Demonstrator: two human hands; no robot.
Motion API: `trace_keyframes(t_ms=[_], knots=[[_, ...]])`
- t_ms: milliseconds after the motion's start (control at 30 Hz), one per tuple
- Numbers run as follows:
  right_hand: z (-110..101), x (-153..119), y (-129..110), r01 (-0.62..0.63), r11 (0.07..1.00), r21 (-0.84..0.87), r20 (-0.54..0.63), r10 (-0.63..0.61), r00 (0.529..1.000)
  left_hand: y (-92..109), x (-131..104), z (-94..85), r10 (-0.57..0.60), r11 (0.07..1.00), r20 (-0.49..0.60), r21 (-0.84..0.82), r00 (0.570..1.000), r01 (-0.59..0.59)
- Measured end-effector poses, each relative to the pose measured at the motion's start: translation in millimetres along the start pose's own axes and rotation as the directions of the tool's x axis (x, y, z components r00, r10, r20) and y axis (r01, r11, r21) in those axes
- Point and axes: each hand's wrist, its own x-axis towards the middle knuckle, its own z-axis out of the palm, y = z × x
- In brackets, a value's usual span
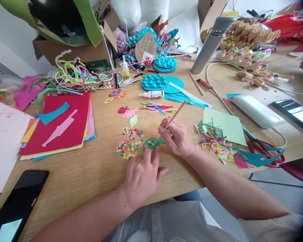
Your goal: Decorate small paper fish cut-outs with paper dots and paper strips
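A green paper fish with small coloured dots on it lies flat on the table before me. My left hand rests two outstretched fingertips on its lower edge, the thumb held apart. In my right hand a thin wooden stick is gripped like a pencil, its lower end down at the fish. The fish's right end is partly covered by that hand. Just left lie a pile of round paper dots and a pile of small paper bits. Above them are a light green paper fish and a pink one.
Paper strips and a glue bottle lie farther back. Paper scraps and red-handled scissors are at right, near a grey flask. Stacked coloured paper and a phone lie at left.
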Motion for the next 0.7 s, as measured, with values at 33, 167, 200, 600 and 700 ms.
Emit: trace_keyframes(t_ms=[33, 167, 200, 600, 700], knots=[[0.1, 0.0, 0.1, 0.0, 1.0, 0.0, 0.001, 0.0, 1.0, -0.1, 0.1, -0.2, 0.0, 1.0, 0.001, 0.001, 1.0, 0.0], [0.6, 0.1, 0.2, 0.008, 1.0, 0.007, -0.003, -0.008, 1.0, -0.5, 1.0, -0.8, 0.009, 1.0, -0.006, 0.004, 1.0, -0.009], [0.7, 0.2, 0.2, 0.007, 1.0, 0.008, -0.004, -0.007, 1.0, -0.6, 1.3, -0.7, 0.011, 1.0, -0.007, 0.004, 1.0, -0.011], [0.5, 0.3, 0.3, 0.004, 1.0, 0.004, -0.007, -0.004, 1.0, -0.7, 1.5, -1.0, 0.007, 1.0, 0.005, -0.021, 1.0, -0.007], [0.1, 0.5, -0.2, 0.0, 1.0, 0.005, 0.0, 0.0, 1.0, -0.8, 1.5, -0.9, 0.004, 1.0, 0.003, -0.024, 1.0, -0.004]])
